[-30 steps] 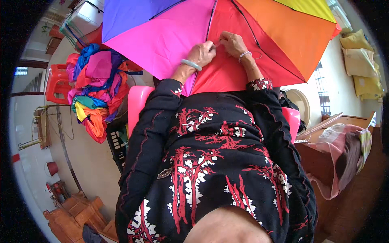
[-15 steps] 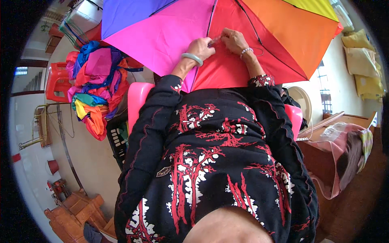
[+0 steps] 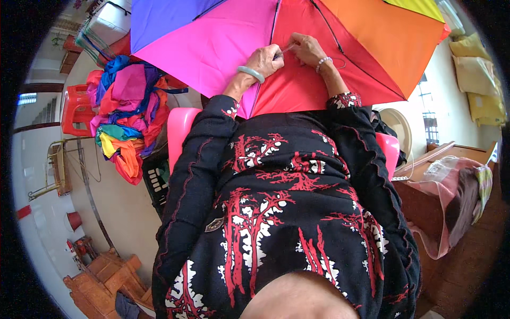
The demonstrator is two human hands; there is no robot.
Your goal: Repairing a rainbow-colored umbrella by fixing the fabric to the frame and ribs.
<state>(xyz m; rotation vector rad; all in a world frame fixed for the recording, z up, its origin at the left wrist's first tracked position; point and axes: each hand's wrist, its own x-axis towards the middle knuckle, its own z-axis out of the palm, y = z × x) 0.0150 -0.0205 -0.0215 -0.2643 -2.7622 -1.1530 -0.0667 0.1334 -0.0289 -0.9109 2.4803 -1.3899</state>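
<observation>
Between grips, pale strand, umbrella behind

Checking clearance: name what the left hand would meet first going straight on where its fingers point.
The left hand would probably meet the right hand, just beyond the thin pale strand between them; depth is unclear.

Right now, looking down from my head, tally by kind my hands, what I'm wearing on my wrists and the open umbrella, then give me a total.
Hands: 2, left hand and right hand
Pale bangle: 1
Beaded bracelet: 1
Open umbrella: 1
Total: 5
</observation>
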